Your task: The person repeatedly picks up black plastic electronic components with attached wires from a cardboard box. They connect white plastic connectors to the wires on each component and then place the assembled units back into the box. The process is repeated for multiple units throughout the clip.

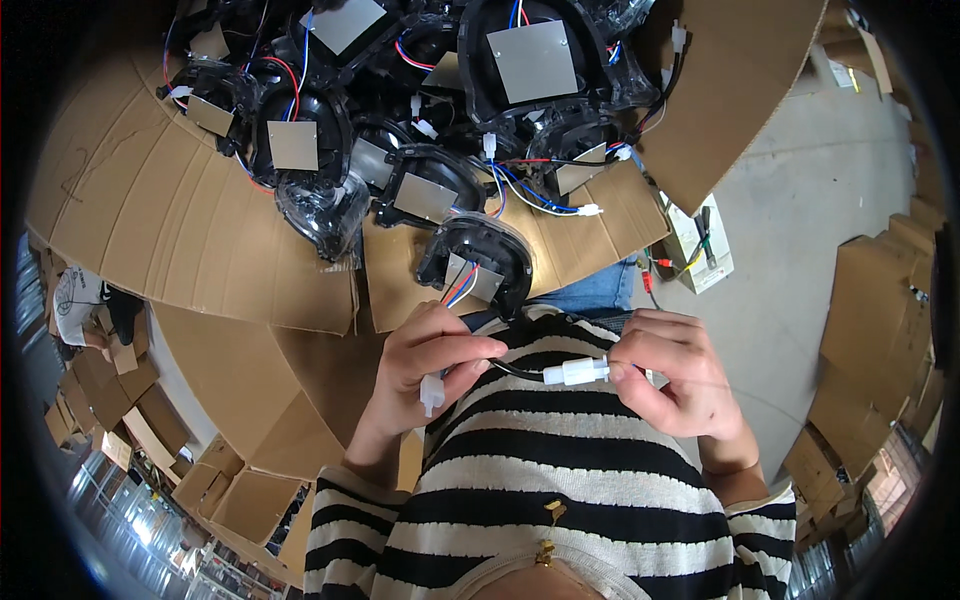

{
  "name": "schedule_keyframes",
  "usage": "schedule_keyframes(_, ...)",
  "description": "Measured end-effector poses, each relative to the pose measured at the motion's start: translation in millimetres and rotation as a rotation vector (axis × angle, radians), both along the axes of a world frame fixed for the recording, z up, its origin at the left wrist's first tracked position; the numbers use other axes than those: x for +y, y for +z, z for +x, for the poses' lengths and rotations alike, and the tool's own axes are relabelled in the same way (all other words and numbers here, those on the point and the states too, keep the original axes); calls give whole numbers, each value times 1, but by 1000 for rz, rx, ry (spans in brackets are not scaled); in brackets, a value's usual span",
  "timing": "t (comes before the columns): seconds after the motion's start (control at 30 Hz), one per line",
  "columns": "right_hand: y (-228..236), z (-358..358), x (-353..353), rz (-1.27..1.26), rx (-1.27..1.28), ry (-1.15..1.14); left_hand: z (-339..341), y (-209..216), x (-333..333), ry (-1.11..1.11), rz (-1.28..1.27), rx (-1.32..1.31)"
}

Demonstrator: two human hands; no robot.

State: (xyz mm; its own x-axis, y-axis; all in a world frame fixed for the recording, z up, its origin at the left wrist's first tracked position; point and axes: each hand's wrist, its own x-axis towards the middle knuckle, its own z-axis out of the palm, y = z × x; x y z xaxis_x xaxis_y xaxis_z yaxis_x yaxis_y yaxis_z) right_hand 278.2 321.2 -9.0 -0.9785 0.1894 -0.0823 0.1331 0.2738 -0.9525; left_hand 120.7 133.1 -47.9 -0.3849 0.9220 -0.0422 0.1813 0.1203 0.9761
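Observation:
Between my two hands runs a black cable [518, 372] that ends in a white plug connector [577, 371]. My right hand [668, 370] pinches the connector's right end between thumb and fingers. On the other side my left hand [430, 362] is closed on the cable, and a second white connector [432, 394] hangs below its fingers. Just beyond, a black lamp housing [480, 262] with a grey metal plate lies at the near edge of the cardboard. Its red, blue and white wires lead down to my left hand.
Many similar black housings [428, 190] with wires and plates pile up on the cardboard [200, 220] ahead. At right, a light-coloured box [700, 250] with cables and clips stands on the grey floor [790, 210]. Cardboard boxes [262, 490] sit at lower left and far right.

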Motion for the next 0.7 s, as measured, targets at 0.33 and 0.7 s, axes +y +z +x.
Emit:
schedule_keyframes(0.33, 31, 24, 0, -932, 385, 225, -64, 103, -140, 1278, 604, 288)
schedule_keyframes(0.7, 29, 24, 0, -1316, 697, 340, -173, -91, -314, 1084, -596, 597)
